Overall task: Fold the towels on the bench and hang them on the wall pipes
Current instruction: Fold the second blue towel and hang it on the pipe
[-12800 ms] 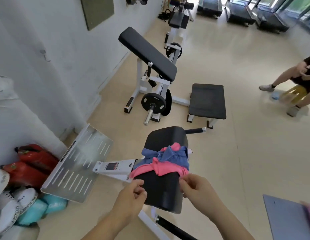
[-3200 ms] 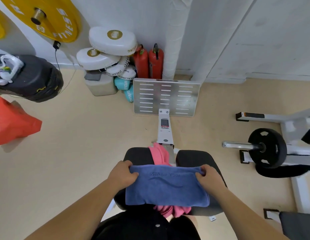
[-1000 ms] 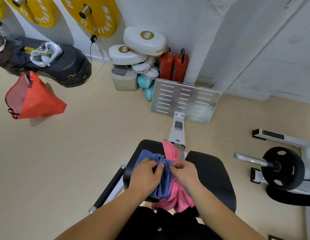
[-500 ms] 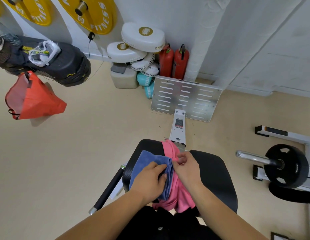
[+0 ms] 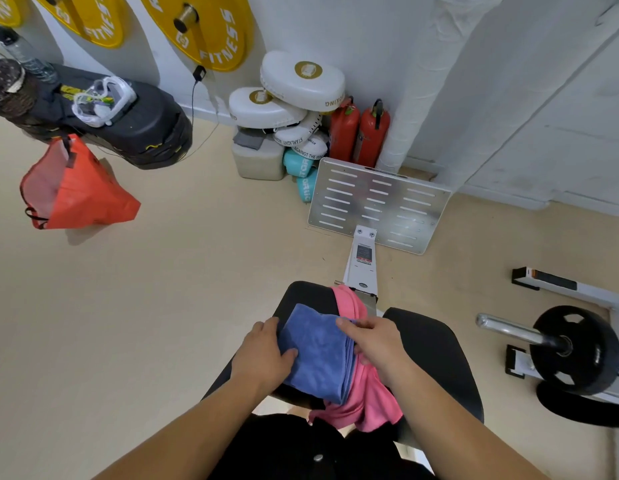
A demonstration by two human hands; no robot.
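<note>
A folded blue towel [image 5: 316,355] lies on the left half of the black padded bench [image 5: 436,351], just below me. My left hand [image 5: 264,356] grips its left edge, thumb on top. My right hand [image 5: 375,342] holds its right edge with the fingertips on the upper corner. A pink towel [image 5: 366,400] lies unfolded along the middle of the bench, partly under the blue one, and hangs over the near edge. A white wrapped pipe [image 5: 422,81] runs up the wall ahead.
The bench's metal footplate [image 5: 379,206] points at the wall. White boxing pads [image 5: 301,84], two red extinguishers [image 5: 358,133] and teal pads stand in the corner. A black stack with an orange bag [image 5: 72,192] is at left; a barbell plate [image 5: 574,348] at right.
The bunched blue towel is now a flat folded rectangle. My left hand slid from its top to its left edge; my right hand moved onto its right edge.
</note>
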